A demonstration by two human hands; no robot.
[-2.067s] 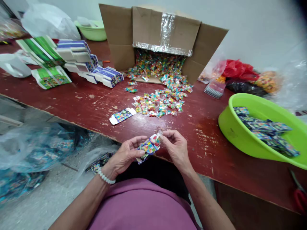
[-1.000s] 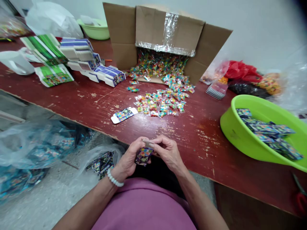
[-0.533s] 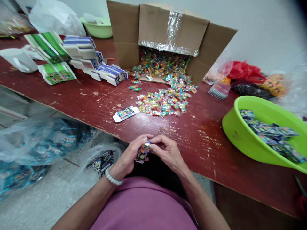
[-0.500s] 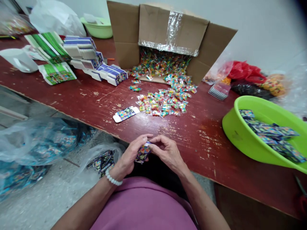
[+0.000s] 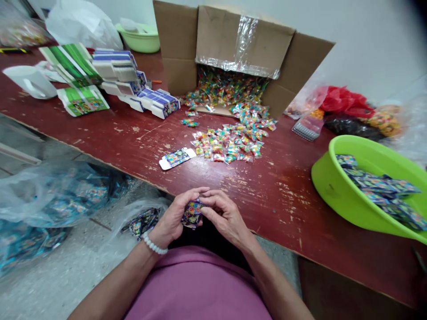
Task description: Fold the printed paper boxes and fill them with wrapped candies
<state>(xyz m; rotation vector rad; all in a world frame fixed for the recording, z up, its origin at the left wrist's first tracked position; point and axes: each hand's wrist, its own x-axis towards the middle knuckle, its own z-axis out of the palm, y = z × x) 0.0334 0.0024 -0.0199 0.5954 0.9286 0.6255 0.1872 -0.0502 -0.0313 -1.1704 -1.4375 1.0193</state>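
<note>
A small printed candy box (image 5: pixel 192 214) in dark, many-coloured print is held between my hands, just in front of the table edge. My left hand (image 5: pixel 176 216) wraps round its left side, with a pale bead bracelet at the wrist. My right hand (image 5: pixel 224 214) has its thumb and fingers at the box's upper right edge. The box's underside is hidden by my fingers. On the table beyond lies one flattened open box (image 5: pixel 177 158) with white flaps. Beside it spreads a pile of wrapped candies (image 5: pixel 230 144).
A cardboard carton (image 5: pixel 245 44) spills more candies onto the red table (image 5: pixel 133 146). Bundled flat boxes (image 5: pixel 156 102) and a white mug (image 5: pixel 31 82) stand at left. A green basin (image 5: pixel 328 178) of filled boxes is at right. Plastic bags (image 5: pixel 80 191) lie below the table edge.
The white flap that showed at the box's top is no longer visible; its printed face is in view. Both hands have shifted slightly left. The whole scene has shifted a little to the right.
</note>
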